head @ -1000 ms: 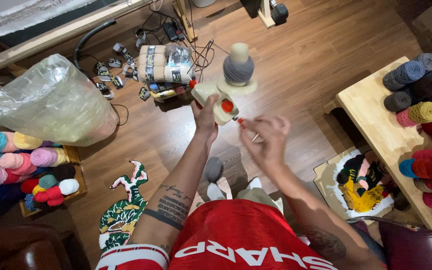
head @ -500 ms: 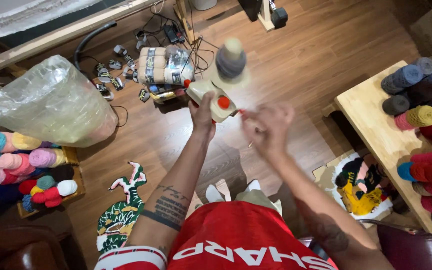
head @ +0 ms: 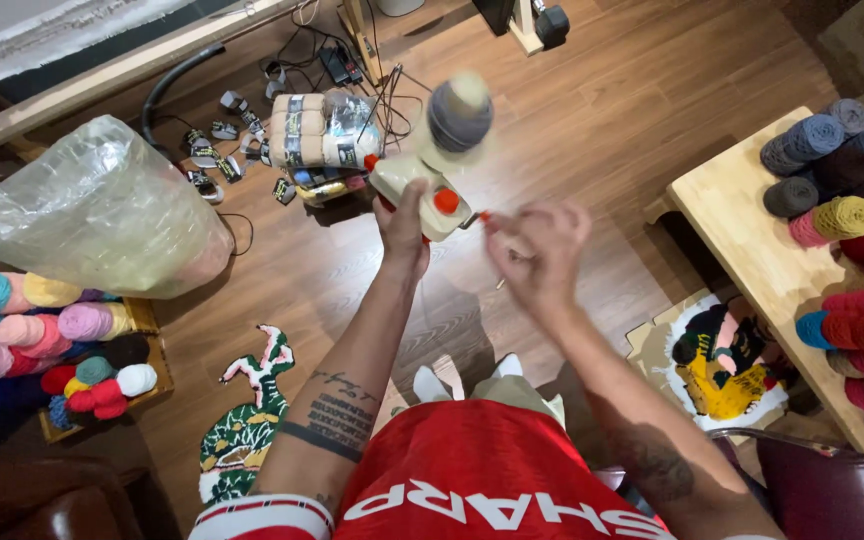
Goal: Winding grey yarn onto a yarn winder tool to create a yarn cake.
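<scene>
Both hands blurred: left hand [head: 404, 225] under yarn winder [head: 422, 180], right hand [head: 537, 250] beside.

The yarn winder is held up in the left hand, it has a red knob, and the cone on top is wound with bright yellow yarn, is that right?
Not quite. The left hand does hold the yarn winder up, and it has a red knob, but the yarn on the cone is dark grey, not bright yellow. The head view shows it, though blurred.
</scene>
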